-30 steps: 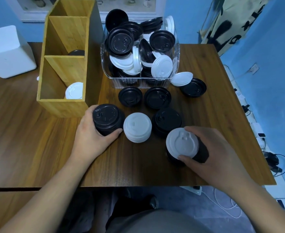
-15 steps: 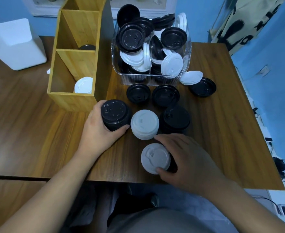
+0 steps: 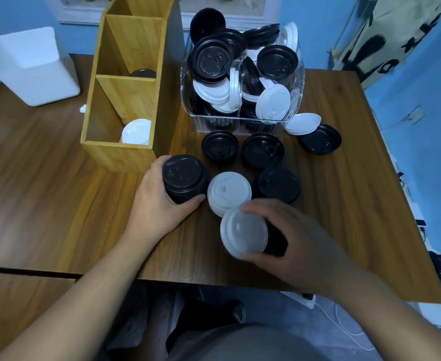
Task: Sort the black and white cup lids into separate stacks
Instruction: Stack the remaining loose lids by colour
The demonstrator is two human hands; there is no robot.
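My left hand (image 3: 159,204) grips a tall stack of black lids (image 3: 184,177) standing on the wooden table (image 3: 344,204). My right hand (image 3: 300,235) holds a mixed stack, a white lid (image 3: 244,234) on top and black lids under it, tilted and just in front of a standing stack of white lids (image 3: 228,191). More black stacks stand behind: one (image 3: 279,185) to the right of the white stack, two (image 3: 220,147) (image 3: 262,151) nearer the bin. A clear bin (image 3: 240,123) holds several mixed black and white lids.
A bamboo divider box (image 3: 117,152) stands left of the bin, with a white lid (image 3: 136,131) in its near compartment and a black one (image 3: 142,73) behind. White lids (image 3: 302,123) lie on a black lid (image 3: 321,139) right of the bin. A white box (image 3: 31,63) sits far left.
My right hand has carried the white-topped stack from the right front of the table leftward, up close to the white stack. My left hand stays on the black stack.
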